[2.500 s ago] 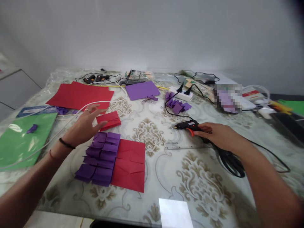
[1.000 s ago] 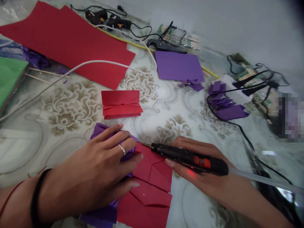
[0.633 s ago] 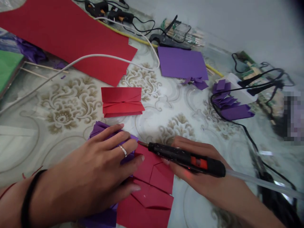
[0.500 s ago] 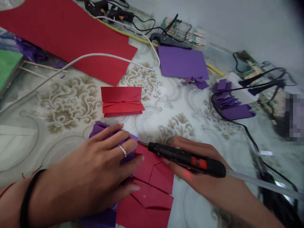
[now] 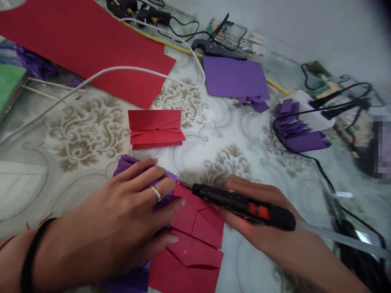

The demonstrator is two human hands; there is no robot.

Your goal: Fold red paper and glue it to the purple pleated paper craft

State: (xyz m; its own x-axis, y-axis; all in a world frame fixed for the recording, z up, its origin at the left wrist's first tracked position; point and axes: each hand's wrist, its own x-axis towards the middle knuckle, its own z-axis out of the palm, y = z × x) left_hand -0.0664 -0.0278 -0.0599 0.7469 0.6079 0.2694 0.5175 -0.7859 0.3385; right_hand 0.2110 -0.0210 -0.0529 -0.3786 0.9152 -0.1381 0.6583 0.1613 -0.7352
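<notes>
My right hand [image 5: 259,215] is wrapped round a black hot glue gun [image 5: 241,205] with an orange patch and a clear glue stick in its rear end. Its metal nozzle points left and touches or nearly touches the upper left corner of a folded red paper piece [image 5: 195,244]. Spread across folded purple paper [image 5: 125,162], my left hand [image 5: 122,215] presses down with its fingers stretched, thumb and forefinger reaching onto the red paper's left side. The left palm hides much of the purple paper.
Beyond my hands stands another folded red paper [image 5: 155,126]. A large red sheet [image 5: 100,53], a white cable [image 5: 128,69], a purple card [image 5: 235,77] and pliers-like cutters [image 5: 214,47] lie farther back. Folded purple pieces [image 5: 293,126] rest beside a white power strip [image 5: 314,110].
The rear of the glue gun has shifted slightly right, while its nozzle stays near the red paper's corner. My left hand keeps its place on the paper. The view has shifted a little.
</notes>
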